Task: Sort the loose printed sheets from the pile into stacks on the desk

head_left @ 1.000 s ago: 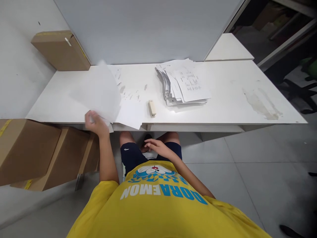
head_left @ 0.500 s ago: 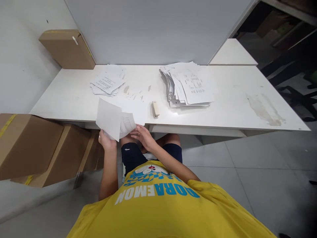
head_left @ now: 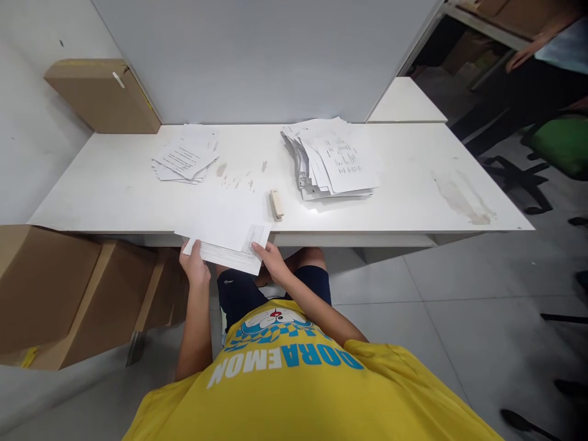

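Observation:
My left hand (head_left: 195,264) pinches the left end of some paper sheets (head_left: 229,257), thumb on top. On their right end, my right hand (head_left: 271,257) grips with its thumb over a printed table. One sheet is blank on top and overlaps a printed one beneath. The sheets are held at the desk's front edge, above my lap. Just beyond my right hand a cream stapler (head_left: 276,204) lies on the desk. Farther back sit a thick stack of printed papers (head_left: 340,162) and, to the left, a smaller pile of papers (head_left: 186,156).
The white desk (head_left: 404,184) backs onto a grey panel (head_left: 266,61). A cardboard box (head_left: 105,98) stands at its back left corner; more cardboard boxes (head_left: 46,288) are below left. At the right are a person (head_left: 528,92) and a green chair (head_left: 563,144).
The sheets have been lowered and laid nearly flat, overlapping, where the top one was tilted up before. My right hand now grips their right end. The view has shifted rightward, showing a person.

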Demonstrator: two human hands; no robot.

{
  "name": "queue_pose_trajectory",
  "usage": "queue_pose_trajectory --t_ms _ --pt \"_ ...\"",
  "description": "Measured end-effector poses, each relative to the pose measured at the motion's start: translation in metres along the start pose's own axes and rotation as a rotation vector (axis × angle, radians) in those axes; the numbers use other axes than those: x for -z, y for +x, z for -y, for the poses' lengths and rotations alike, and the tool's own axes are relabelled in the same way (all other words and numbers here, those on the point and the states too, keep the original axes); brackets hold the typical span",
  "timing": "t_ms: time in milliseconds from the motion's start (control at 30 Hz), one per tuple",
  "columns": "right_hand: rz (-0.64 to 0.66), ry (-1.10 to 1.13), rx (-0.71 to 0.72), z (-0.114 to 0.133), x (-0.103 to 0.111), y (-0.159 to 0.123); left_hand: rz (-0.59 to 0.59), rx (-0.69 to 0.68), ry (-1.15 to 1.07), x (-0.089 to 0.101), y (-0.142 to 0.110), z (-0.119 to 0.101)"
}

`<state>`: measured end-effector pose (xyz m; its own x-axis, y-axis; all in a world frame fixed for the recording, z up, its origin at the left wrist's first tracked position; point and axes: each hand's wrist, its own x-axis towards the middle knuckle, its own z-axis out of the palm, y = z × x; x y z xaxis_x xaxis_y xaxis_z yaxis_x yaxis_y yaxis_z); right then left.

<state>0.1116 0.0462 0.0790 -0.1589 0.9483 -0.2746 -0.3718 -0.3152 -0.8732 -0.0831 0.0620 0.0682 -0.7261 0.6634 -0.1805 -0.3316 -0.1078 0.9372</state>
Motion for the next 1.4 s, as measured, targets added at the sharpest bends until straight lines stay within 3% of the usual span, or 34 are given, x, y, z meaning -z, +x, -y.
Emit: queue_pose_trajectory --t_ms 233,333,467,633,833,967,1100,1167,1400 --pt "-0.052 0.06 0.0 -0.011 0.002 0.008 -0.004 -0.155 0.216 0.005 0.034 -0.014" --pt "-0.046 0.08 -0.009 -0.012 0.003 0.01 0.04 -0.09 0.284 0.004 0.052 -0.026" --pt "-0.081 0.144 -0.01 -0.011 0.006 0.011 0.022 -0.024 0.182 0.01 0.058 -0.037" --pt "-0.113 0.255 -0.032 -0.009 0.01 0.011 -0.112 0.123 0.172 0.023 0.041 -0.031" --pt "-0.056 0.367 -0.012 -0.005 0.009 0.005 -0.073 0.098 0.189 0.021 -0.01 -0.007" --pt "-0.101 0.26 -0.036 -0.002 0.01 0.002 -0.048 0.083 0.13 0.008 -0.039 0.009" --pt "-0.11 0.107 -0.034 0.003 0.019 0.002 -0.056 0.054 0.038 0.0 -0.04 0.009" --pt "-0.068 0.056 -0.016 0.01 0.029 0.0 0.018 0.033 0.051 0.0 -0.033 0.0" --pt "-0.019 -0.228 0.053 0.041 0.083 -0.019 0.509 0.173 0.28 0.006 -0.022 -0.017"
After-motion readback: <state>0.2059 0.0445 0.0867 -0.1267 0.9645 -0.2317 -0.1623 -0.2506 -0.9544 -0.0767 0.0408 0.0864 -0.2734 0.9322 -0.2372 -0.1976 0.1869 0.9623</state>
